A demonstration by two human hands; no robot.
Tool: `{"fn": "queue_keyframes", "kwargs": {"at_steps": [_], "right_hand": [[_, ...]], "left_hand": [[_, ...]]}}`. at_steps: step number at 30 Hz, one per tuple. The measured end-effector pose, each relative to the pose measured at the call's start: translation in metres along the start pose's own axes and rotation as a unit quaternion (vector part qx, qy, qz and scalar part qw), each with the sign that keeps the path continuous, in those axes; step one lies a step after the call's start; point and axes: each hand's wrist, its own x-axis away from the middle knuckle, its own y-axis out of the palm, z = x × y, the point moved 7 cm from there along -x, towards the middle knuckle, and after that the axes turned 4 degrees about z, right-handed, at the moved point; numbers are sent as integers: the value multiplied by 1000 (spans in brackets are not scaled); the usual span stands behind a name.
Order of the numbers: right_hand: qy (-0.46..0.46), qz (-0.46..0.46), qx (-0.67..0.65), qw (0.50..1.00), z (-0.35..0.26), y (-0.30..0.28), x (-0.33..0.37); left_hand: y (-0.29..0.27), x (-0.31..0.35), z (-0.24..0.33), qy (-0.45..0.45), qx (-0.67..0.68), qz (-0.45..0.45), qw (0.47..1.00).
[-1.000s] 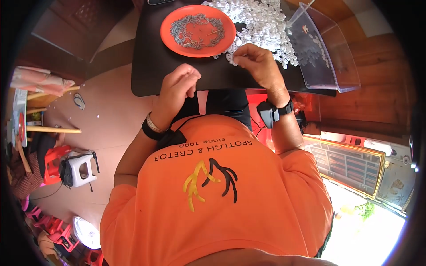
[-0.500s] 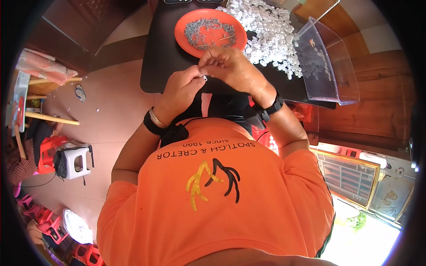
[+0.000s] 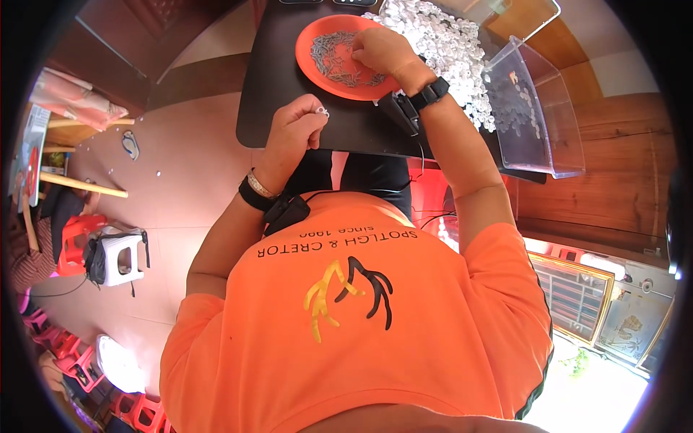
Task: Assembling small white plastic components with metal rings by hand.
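My left hand (image 3: 292, 124) is closed in a pinch near the table's front edge. A small white plastic clip (image 3: 323, 112) sticks out between its thumb and forefinger. Over the round orange plate (image 3: 306, 54) reaches my right hand (image 3: 386, 52), its fingers drawn together and their tips down among the thin grey nails (image 3: 328, 59). Whether a nail is between those fingertips is hidden. To the right of the plate, a wide heap of white clips (image 3: 462, 54) covers part of the black table (image 3: 271, 86).
A clear plastic bin (image 3: 552, 141) lies at the table's right edge, with some clips in it. Wooden panelling (image 3: 592, 137) stands beyond it. On the floor to the left are a white stool (image 3: 121, 258) with a black bag and a slipper (image 3: 130, 144).
My right hand has left my left hand and moved up and right into the plate of nails. My left hand keeps the clip and has shifted slightly.
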Motion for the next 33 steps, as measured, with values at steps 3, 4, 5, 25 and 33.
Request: {"fn": "queue_keyframes", "kwargs": {"at_steps": [3,4,5,25,33], "right_hand": [[-26,-15,28,999,-4,5,-3],[-34,-21,47,998,-5,7,-3],[-32,-21,45,998,-3,7,-2],[62,24,-742,667,-69,-30,129],[77,52,-725,682,-73,-22,131]], "left_hand": [[0,0,2,9,6,1,1000],[1,0,2,7,5,0,1000],[1,0,1,5,7,2,1000],[28,20,37,72,-17,9,997],[31,22,41,95,-13,17,995]]}}
